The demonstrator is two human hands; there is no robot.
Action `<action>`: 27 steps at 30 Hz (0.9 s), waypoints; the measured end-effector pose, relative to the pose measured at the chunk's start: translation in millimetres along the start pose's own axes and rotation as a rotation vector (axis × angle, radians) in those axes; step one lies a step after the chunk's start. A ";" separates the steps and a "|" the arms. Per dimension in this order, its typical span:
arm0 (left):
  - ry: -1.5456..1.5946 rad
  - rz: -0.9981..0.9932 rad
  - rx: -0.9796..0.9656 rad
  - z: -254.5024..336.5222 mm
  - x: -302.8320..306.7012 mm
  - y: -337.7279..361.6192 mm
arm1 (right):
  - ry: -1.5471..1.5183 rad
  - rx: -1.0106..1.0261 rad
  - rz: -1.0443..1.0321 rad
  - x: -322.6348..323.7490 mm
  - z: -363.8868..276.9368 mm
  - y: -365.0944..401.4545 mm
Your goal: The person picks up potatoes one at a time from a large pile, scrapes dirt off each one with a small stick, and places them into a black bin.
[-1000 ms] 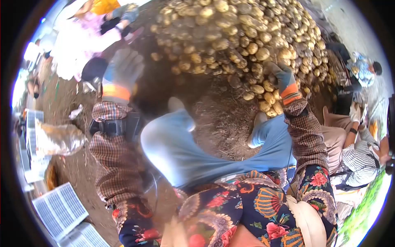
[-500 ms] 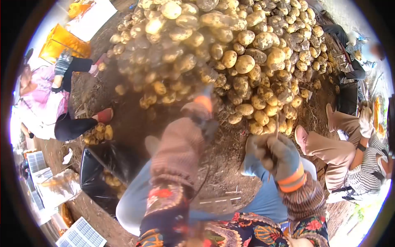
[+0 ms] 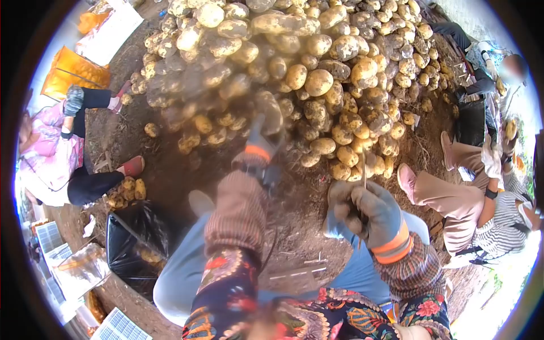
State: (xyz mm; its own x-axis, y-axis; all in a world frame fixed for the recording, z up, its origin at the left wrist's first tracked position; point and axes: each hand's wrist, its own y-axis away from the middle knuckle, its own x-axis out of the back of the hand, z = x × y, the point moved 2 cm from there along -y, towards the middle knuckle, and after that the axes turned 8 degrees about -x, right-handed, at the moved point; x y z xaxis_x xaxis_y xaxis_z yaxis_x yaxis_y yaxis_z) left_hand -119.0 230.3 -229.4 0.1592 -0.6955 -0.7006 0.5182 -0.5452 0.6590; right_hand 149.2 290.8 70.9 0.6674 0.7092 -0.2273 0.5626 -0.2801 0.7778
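Note:
A big heap of muddy potatoes (image 3: 317, 82) fills the top of the head view. Against its near edge is my left hand (image 3: 260, 133), gloved in grey with an orange cuff; the fingers reach a large potato (image 3: 269, 112), and motion blur and dirty patches on the lens hide the grip. Lower right, my right hand (image 3: 368, 212), in a blue-grey glove with an orange cuff, has its fingers curled round a thin stick-like thing (image 3: 363, 170) that points up toward the heap.
An open black bag (image 3: 136, 241) with potatoes inside stands at the left, beside a small potato pile (image 3: 126, 192). One seated person is at the left, others at the right. Orange sacks (image 3: 76, 73) lie upper left, plastic crates (image 3: 119, 326) lower left.
My left hand has moved slightly up and left, and a large potato now shows at its fingers. My right hand keeps its curled grip. The whole view has shifted a little.

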 end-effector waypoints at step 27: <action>-0.536 -0.334 -0.439 63.5 -10.6 363.8 | 1.183 1.221 -0.116 -103.7 36.5 -0.3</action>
State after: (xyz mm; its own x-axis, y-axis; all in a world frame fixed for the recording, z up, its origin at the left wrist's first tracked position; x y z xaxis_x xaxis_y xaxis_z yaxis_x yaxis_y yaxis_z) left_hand 14.4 9.6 35.1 -0.4352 -0.7194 -0.5414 0.7711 -0.6082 0.1883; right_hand 97.6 193.8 72.9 0.2154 0.6604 0.7194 0.9740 -0.0927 -0.2065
